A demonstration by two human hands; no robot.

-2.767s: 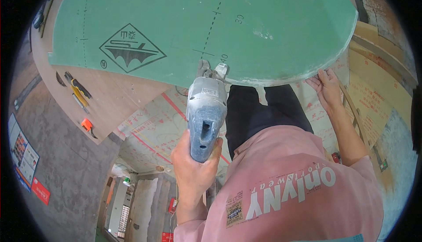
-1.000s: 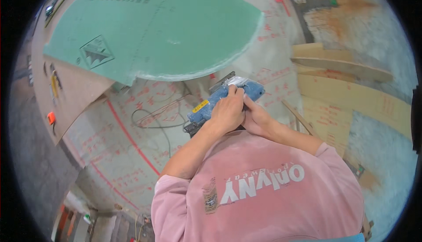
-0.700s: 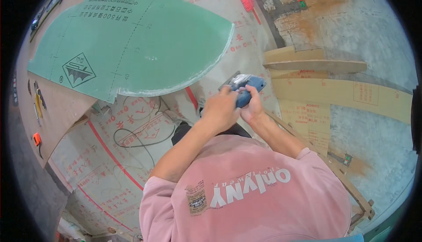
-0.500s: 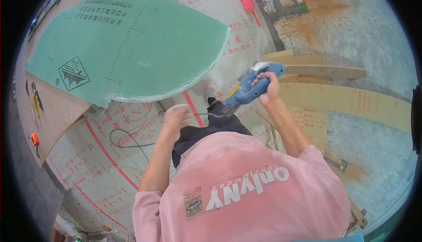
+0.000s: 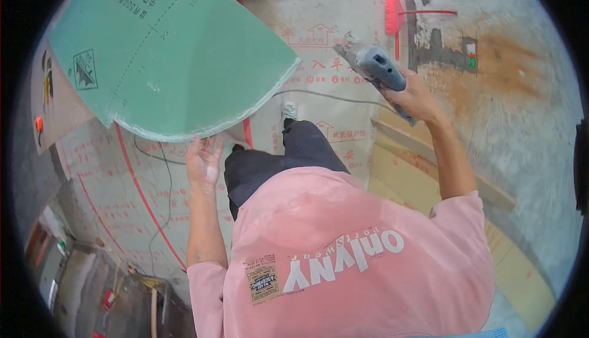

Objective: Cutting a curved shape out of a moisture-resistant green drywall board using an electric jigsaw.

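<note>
My right hand (image 5: 417, 97) is wrapped round the handle of a blue-grey corded power tool (image 5: 375, 65), held up to the right with its head pointing up and left. The tool's exact kind cannot be made out. My left hand (image 5: 204, 161) is open, fingers stretched and palm turned up, its fingertips at the curved edge of a green plasterboard sheet (image 5: 184, 62). The sheet's rounded edge is rough and white with dust. It lies partly on a wooden board (image 5: 70, 117), and the curved edge overhangs the floor.
An orange tape measure (image 5: 39, 123) and a utility knife (image 5: 46, 86) lie on the wooden board. The tool's cord (image 5: 331, 95) runs across the printed floor sheeting (image 5: 331, 37). A red broom (image 5: 393, 15) lies ahead, a wooden plank (image 5: 454, 172) to the right. Clutter fills the lower left.
The power tool has swung up and to the right, its head now pointing away from me. My left hand has moved left and down to the sheet's edge, its fingers opened.
</note>
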